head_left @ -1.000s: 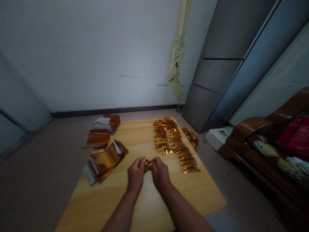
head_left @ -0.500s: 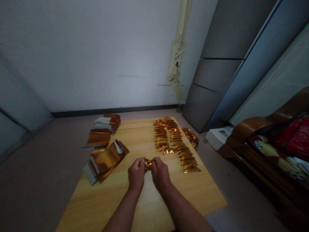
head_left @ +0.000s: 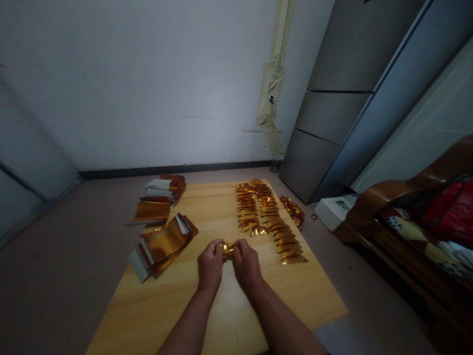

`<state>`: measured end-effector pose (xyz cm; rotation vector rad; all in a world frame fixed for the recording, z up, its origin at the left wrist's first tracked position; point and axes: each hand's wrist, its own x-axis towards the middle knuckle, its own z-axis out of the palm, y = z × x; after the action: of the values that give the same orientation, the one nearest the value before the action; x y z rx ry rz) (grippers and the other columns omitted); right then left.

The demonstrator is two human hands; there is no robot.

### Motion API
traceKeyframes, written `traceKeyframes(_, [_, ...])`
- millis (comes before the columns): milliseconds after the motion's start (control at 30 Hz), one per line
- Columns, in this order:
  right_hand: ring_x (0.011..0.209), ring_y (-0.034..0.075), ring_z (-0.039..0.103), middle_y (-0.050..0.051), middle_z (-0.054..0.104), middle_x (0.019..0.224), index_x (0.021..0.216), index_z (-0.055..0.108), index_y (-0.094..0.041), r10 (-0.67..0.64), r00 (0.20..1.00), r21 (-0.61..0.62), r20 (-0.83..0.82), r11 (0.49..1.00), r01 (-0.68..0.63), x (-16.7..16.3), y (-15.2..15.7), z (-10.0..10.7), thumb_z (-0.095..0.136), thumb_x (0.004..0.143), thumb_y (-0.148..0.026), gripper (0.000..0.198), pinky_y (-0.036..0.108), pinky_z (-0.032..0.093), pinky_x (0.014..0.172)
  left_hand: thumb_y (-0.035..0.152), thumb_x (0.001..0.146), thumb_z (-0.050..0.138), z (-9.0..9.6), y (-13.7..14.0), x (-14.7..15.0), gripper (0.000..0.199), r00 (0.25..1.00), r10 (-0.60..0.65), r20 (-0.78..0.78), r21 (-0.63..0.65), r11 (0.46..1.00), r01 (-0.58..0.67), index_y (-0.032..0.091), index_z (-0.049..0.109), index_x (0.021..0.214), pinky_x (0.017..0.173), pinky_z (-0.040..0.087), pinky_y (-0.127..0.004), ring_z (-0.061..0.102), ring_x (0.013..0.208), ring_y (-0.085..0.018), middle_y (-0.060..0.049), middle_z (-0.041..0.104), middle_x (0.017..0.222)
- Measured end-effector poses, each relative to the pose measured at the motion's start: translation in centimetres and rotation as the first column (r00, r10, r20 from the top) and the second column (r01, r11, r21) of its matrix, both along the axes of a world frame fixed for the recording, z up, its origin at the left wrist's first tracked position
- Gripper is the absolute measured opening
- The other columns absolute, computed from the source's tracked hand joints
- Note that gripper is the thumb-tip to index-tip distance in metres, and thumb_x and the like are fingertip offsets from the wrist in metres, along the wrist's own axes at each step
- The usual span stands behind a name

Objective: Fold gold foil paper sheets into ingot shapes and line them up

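A small piece of gold foil paper [head_left: 228, 249] is pinched at its two ends over the middle of the wooden table [head_left: 236, 305]. My left hand [head_left: 210, 261] closes on its left end, and my right hand [head_left: 247, 262] on its right end. The fingers cover much of the piece, so its full shape is hidden. To the left lies a stack of flat gold foil sheets [head_left: 166, 242] with pale backs. Rows of folded gold foil pieces [head_left: 266, 207] overlap each other on the right side of the table.
More foil sheets [head_left: 152, 209] hang over the table's left edge. A container heaped with gold pieces [head_left: 292, 211] stands past the right edge. Farther right are a grey refrigerator [head_left: 332, 113], a white box [head_left: 332, 213] and a wooden bench [head_left: 391, 197].
Both hands keep their grip on the foil paper, with only a very slight shift of the fingers. The sheets and folded pieces lie as before.
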<state>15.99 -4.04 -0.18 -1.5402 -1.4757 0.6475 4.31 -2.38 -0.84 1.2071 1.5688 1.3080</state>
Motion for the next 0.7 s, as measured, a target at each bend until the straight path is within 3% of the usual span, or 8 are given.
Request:
traceKeyframes(167, [0.061,0.014,0.057,0.001,0.063,0.068,0.080,0.058,-0.021,-0.004,1.000,0.020,-0.012,1.000,0.004,0.10,0.05,-0.21,0.040,0.089,-0.029,0.022,0.021,0.038,0.058,0.037,0.079,0.050,-0.62,0.19,-0.10,0.036,0.995,0.022,-0.094,-0.007,1.000,-0.023,0.017,0.070,0.102,0.063,0.054,-0.026,0.068,0.072,-0.018,-0.005,0.074,0.086])
traceKeyframes(333, [0.063,0.015,0.058,0.001,0.064,0.070,0.082,0.058,-0.021,0.020,1.000,0.023,-0.010,1.000,-0.020,0.11,-0.02,-0.28,0.039,0.090,-0.029,0.022,0.021,0.039,0.060,0.034,0.077,0.048,-0.57,0.20,0.01,0.040,0.998,0.023,-0.054,-0.076,0.997,-0.027,0.017,0.069,0.108,0.057,0.052,-0.025,0.066,0.061,-0.016,-0.004,0.073,0.078])
traceKeyframes(700, [0.058,0.015,0.055,0.000,0.060,0.063,0.078,0.058,-0.020,-0.048,0.998,-0.009,-0.034,0.999,0.047,0.33,0.29,0.18,0.043,0.084,-0.029,0.018,0.022,0.037,0.056,0.031,0.077,0.047,-0.45,0.21,-0.01,0.037,0.998,-0.007,-0.068,-0.077,0.997,0.002,0.017,0.070,0.103,0.053,0.050,-0.024,0.061,0.052,-0.013,-0.001,0.071,0.070])
